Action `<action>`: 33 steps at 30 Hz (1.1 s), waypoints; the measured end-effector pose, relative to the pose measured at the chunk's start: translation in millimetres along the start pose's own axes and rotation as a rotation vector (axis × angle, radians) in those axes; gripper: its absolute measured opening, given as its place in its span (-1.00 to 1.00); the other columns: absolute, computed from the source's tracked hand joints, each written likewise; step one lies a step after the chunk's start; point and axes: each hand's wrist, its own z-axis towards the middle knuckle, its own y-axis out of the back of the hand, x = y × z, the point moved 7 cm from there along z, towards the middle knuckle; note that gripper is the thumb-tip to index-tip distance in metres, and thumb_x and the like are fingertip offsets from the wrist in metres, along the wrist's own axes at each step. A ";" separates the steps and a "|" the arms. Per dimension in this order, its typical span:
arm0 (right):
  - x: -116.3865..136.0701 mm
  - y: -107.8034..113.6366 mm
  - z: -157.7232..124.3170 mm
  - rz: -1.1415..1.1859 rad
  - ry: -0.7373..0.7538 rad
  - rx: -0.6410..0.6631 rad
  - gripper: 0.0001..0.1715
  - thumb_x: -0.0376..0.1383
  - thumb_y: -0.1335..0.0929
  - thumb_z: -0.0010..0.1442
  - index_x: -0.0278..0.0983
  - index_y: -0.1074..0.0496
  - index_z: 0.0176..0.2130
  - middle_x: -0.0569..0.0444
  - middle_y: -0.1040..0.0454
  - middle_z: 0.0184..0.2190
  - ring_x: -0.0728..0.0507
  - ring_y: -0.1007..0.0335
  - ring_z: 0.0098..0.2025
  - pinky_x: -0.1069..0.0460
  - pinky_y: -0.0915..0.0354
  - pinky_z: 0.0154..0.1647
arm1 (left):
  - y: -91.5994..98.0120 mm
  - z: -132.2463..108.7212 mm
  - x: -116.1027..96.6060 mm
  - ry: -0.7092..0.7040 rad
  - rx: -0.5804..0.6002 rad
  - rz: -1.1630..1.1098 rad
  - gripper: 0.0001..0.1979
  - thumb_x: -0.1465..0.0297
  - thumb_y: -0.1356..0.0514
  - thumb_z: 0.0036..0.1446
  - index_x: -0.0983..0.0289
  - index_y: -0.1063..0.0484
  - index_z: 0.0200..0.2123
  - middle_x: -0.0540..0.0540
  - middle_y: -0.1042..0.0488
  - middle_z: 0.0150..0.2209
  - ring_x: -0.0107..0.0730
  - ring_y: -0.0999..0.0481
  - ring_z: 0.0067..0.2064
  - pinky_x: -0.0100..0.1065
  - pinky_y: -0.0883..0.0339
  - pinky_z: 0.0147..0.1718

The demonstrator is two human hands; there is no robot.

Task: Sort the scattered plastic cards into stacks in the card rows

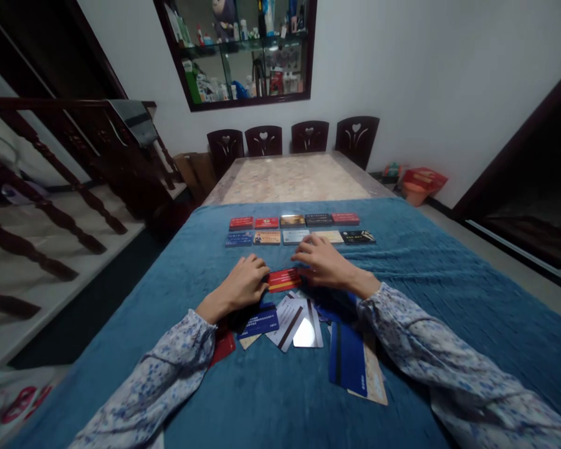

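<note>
A red card (283, 280) with a yellow stripe lies between my hands, over the near edge of a loose pile. My left hand (244, 282) has thumb and fingers closed at its left end. My right hand (325, 262) is bent over its right end, thumb at the card and fingertips towards the back rows; part of its grip is hidden. Below my hands the pile shows a blue card (260, 322), white cards with dark stripes (287, 319), another blue card (348, 358) over a beige one (374, 374), and a red card (223, 347) by my left sleeve.
Two rows of card stacks stand beyond my hands, among them a red stack (267, 223), a dark stack (318, 220) and a black stack (359, 237). A blue cloth (177, 293) covers the near table. Chairs (263, 143) line the far end; a railing (65, 181) is at left.
</note>
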 end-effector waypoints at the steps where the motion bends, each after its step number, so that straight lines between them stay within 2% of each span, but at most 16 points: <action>1: 2.8 -2.4 -1.3 0.004 0.005 0.019 -0.63 -0.22 -0.39 0.29 -0.20 -0.56 0.08 -0.19 -0.51 0.05 -0.38 -0.14 0.20 -0.24 -0.11 0.11 | -0.6 -0.2 -2.7 -0.002 0.012 0.000 -0.85 0.40 -0.21 0.25 0.25 -0.52 -0.13 0.21 -0.52 -0.08 -0.09 -0.39 0.01 -0.12 -0.30 -0.04; 9: 8.9 -17.2 -7.4 0.043 0.035 0.111 -0.66 -0.18 -0.44 0.25 -0.20 -0.58 0.00 -0.16 -0.52 0.06 -0.38 -0.17 0.18 -0.21 -0.16 0.05 | -4.0 -2.1 -12.6 -0.033 0.037 -0.014 -0.86 0.39 -0.23 0.23 0.27 -0.52 -0.15 0.22 -0.53 -0.09 -0.07 -0.41 0.01 -0.10 -0.29 -0.04; 19: 11.4 -21.6 -8.1 0.098 0.053 0.147 -0.66 -0.26 -0.41 0.24 -0.24 -0.56 0.01 -0.15 -0.53 0.05 -0.34 -0.19 0.11 -0.17 -0.17 -0.01 | -7.3 -0.3 -13.0 -0.037 0.073 -0.051 -0.86 0.37 -0.22 0.25 0.28 -0.53 -0.17 0.22 -0.52 -0.06 -0.08 -0.41 0.02 -0.12 -0.29 -0.01; 27: 13.8 -20.4 -8.3 0.132 0.132 0.091 -0.75 -0.28 -0.38 0.29 -0.26 -0.60 -0.07 -0.13 -0.57 -0.06 -0.32 -0.22 0.11 -0.18 -0.17 0.04 | -7.1 1.0 -14.5 -0.068 0.082 -0.033 -0.91 0.40 -0.22 0.24 0.27 -0.53 -0.24 0.18 -0.51 -0.19 -0.13 -0.43 -0.08 -0.19 -0.29 -0.09; 33: 14.3 -18.1 -9.4 0.113 0.206 0.044 -0.79 -0.30 -0.38 0.29 -0.26 -0.62 -0.12 -0.11 -0.59 -0.18 -0.27 -0.27 0.04 -0.14 -0.18 0.01 | -8.1 1.2 -14.1 -0.091 0.073 -0.026 -0.89 0.41 -0.21 0.25 0.28 -0.54 -0.28 0.17 -0.53 -0.23 -0.16 -0.45 -0.10 -0.21 -0.29 -0.11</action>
